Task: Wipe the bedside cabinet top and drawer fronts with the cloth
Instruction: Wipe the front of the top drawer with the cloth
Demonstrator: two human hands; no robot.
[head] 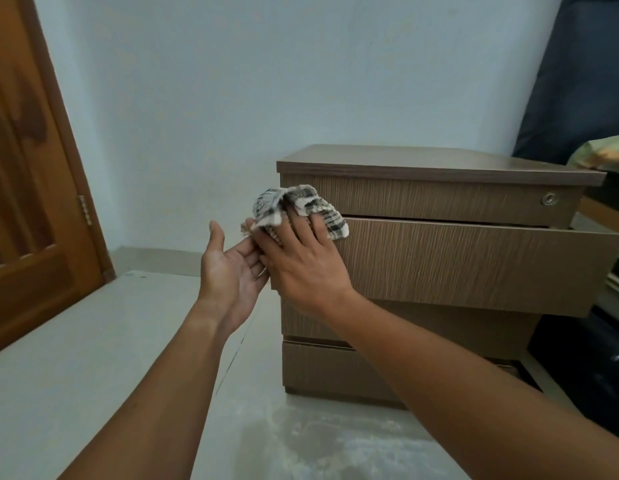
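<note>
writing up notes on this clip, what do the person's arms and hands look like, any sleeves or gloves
Both forearms are bare as far as the frame shows, with no sleeves in view. The left hand and right hand wear no gloves. No watch or bracelet shows at either wrist.

My fingers (303,216) are showing against a cream cloth (294,209) checked in black and grey. The bedside cabinet (439,202) is wearing grey-brown wood grain with a silver lock (547,198). The wall (266,81) is reading pale blue, the door (27,168) orange-brown, the floor (93,341) off-white.
</note>
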